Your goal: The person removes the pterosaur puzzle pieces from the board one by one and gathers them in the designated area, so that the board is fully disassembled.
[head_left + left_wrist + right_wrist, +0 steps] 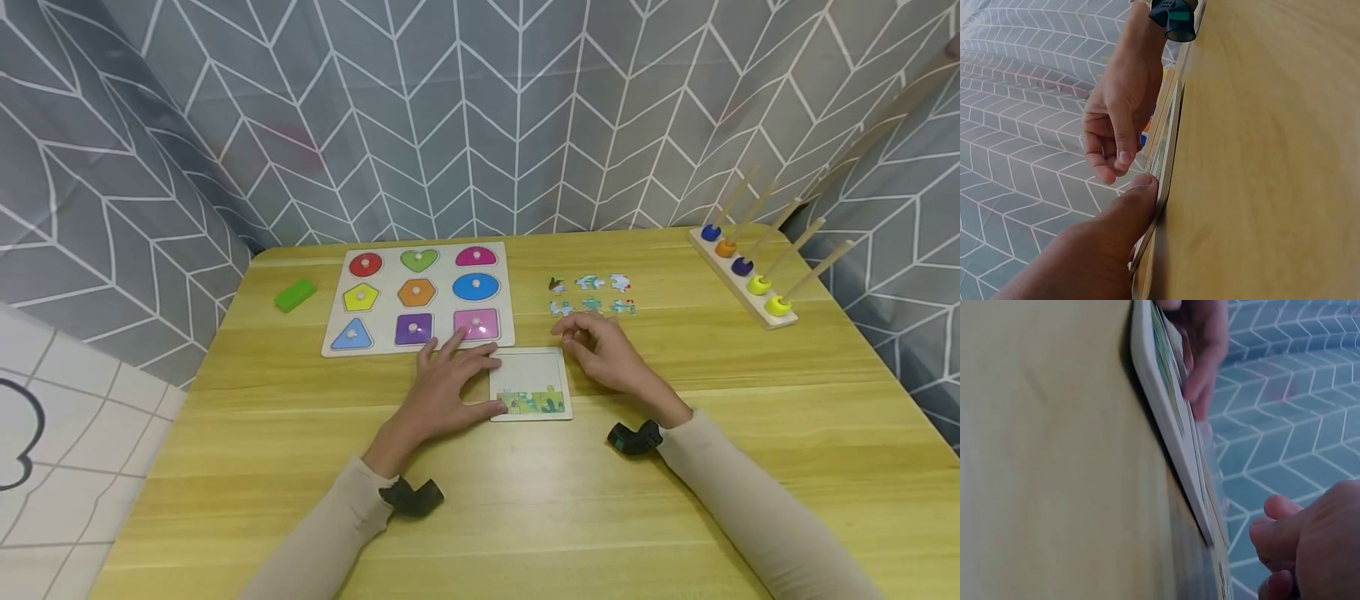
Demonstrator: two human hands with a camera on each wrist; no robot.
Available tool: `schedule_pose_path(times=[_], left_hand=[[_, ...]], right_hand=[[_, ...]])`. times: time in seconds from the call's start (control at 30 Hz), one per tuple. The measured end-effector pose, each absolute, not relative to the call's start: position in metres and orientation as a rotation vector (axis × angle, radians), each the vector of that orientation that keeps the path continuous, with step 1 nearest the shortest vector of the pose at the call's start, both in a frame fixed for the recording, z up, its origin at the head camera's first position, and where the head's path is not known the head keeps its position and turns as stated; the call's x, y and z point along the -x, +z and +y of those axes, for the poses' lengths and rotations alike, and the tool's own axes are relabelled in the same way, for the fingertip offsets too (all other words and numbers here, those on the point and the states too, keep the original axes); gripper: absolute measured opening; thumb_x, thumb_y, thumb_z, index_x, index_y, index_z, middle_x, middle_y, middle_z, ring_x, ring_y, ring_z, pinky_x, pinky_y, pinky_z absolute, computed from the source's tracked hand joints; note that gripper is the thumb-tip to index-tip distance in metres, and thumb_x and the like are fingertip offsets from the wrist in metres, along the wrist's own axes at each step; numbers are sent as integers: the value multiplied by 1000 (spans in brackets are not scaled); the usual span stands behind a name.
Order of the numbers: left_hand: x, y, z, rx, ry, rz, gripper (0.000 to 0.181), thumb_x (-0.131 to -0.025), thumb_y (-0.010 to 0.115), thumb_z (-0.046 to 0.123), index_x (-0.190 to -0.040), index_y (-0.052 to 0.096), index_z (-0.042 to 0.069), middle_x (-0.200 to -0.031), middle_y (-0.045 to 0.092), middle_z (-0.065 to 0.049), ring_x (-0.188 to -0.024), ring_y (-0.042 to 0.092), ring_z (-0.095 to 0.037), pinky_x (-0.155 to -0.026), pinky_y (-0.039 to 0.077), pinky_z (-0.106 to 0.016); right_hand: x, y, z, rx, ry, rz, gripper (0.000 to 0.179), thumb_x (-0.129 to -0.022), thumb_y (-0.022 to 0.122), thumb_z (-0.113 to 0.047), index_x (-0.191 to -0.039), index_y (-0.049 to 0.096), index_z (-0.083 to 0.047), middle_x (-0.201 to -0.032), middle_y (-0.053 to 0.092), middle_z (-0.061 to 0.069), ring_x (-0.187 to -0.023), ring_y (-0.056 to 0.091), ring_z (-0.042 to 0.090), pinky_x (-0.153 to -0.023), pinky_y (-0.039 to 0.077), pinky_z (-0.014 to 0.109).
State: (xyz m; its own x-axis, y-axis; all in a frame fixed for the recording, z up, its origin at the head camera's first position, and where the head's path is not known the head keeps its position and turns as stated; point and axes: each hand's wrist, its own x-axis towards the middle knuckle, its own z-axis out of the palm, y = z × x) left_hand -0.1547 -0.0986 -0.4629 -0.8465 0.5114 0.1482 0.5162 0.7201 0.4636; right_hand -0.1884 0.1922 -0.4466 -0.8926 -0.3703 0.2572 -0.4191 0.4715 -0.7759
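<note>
A small white-framed jigsaw board (pixel 528 367) lies on the table, with green puzzle pieces (pixel 531 402) along its lower edge. My left hand (pixel 442 396) is spread at the board's left side; its thumb (pixel 1141 187) touches the frame in the left wrist view, and its fingertips reach the upper left corner. Just off the board's upper right corner hovers my right hand (pixel 606 354), its fingers loosely bent. No piece shows between its fingers (pixel 1279 540) in the right wrist view. Beyond that hand, several loose jigsaw pieces (pixel 589 282) lie in two rows.
Behind my left hand is a shape puzzle board (pixel 382 287) with knobbed pieces. A green block (pixel 295 295) lies to its left. At the far right stands a peg rack (pixel 738 271) with coloured beads. A patterned curtain (pixel 480 125) hangs behind the table (pixel 510 517).
</note>
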Motion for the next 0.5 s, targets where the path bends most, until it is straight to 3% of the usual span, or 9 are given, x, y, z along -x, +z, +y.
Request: schedule_pose_path(times=[0.13,0.27,0.37,0.5], left_hand=[[154,-463,-99,869,-784,-2898,64,-84,72,62,-137,63,28,-157,50,9,-160,16,-31,-122,7,-67],[154,-463,-99,874,-772,-2901,64,-84,71,63,-138,62,28,-157,49,9,-160,15,-31,-122,7,-67],[155,-464,-99,876,-756,-2907,65,-84,69,64,-139,62,29,-158,49,9,-160,15,-30,-122,7,-67],[155,-464,-99,881,-755,-2899,65,-84,70,64,-138,62,28,-157,49,9,-160,15,-30,-122,6,-67]], right_hand=[[181,-444,182,-810,1433,-2727,16,-98,61,2,-109,71,-4,-98,68,10,-80,50,17,-70,42,23],[174,-442,172,-982,1338,-2789,22,-96,69,-7,-116,73,-11,-105,68,2,-98,52,17,-86,36,33],[168,-443,165,-1107,1255,-2797,30,-92,75,-12,-121,73,-14,-110,69,-1,-105,51,16,-87,29,38],[162,-446,158,-1208,1141,-2791,33,-91,76,-16,-123,72,-13,-108,69,-1,-101,50,16,-84,27,38]])
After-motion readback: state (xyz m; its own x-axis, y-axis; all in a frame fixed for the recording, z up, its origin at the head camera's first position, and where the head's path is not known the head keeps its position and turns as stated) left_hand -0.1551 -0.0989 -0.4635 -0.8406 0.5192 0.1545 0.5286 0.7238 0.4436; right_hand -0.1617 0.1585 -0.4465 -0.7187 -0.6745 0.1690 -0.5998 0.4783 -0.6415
